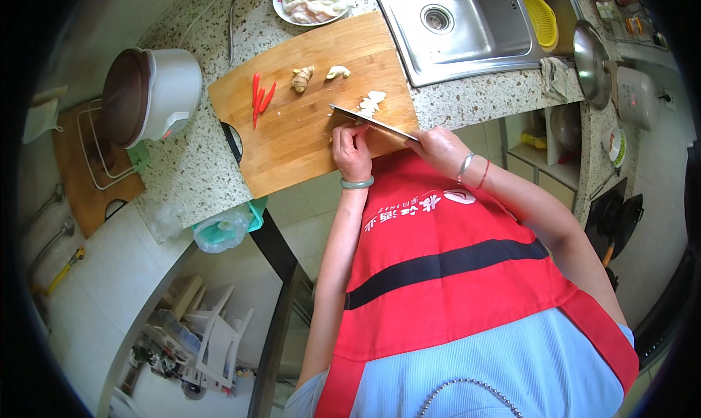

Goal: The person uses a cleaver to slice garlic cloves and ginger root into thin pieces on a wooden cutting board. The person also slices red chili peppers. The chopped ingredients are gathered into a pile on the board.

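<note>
My right hand is wrapped round the handle of a kitchen knife. The blade points left over the wooden cutting board, near its front edge. Close against the blade, my left hand has its fingers curled down at the board; whatever they pinch is hidden. Thin white slices, looking like garlic, lie just beyond the blade. Farther back rest a knob of ginger and a small pale peeled piece. Several red chili peppers lie toward the board's left side.
Beyond the board stands a plate of pale sliced food. A steel sink is at the back right, with a yellow basket beside it. A rice cooker occupies the left counter. A bag-lined green bin hangs below the counter edge.
</note>
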`<state>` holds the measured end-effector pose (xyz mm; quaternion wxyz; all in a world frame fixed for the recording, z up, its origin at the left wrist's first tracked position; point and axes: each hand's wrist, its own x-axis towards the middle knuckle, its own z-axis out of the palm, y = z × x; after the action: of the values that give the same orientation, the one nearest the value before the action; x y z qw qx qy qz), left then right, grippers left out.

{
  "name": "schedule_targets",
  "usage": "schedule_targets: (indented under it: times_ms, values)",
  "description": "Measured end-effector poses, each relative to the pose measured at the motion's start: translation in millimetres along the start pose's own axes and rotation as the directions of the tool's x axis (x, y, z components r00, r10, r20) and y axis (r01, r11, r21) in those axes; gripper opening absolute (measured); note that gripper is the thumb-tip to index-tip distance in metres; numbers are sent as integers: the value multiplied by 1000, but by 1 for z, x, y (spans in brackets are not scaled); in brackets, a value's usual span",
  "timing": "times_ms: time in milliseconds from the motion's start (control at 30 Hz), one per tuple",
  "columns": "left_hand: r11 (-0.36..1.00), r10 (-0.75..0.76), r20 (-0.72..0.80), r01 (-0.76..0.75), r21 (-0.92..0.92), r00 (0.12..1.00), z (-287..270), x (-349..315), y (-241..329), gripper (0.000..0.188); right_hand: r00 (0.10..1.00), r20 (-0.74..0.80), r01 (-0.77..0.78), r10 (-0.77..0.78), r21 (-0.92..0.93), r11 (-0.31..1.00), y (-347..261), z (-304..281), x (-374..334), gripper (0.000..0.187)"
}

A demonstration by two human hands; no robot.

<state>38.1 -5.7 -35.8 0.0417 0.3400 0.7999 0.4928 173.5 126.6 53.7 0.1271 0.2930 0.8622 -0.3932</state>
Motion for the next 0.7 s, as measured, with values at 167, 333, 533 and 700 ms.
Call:
schedule_targets:
  times_ms: [167, 333, 533, 700]
  values:
    - [1000, 15, -20, -16, -23, 1000, 0, 1, 1, 10, 1000, -19, 23, -23, 41, 999, -1, 0, 1, 26]
    - [1000, -16, -23, 16, -10, 1000, 2, -4, -8, 11, 997, 73, -39, 35, 64, 997, -7, -21, -9, 25]
    - [998, 30, -27, -31, -46, 999, 0, 2, 0, 10, 996, 42, -78, 74, 103, 992, -2, 3, 4, 27]
    - [1000, 21, 49, -22, 19, 999, -9, 1, -2, 9, 991, -80, 103, -105, -27, 994, -3, 3, -4, 21]
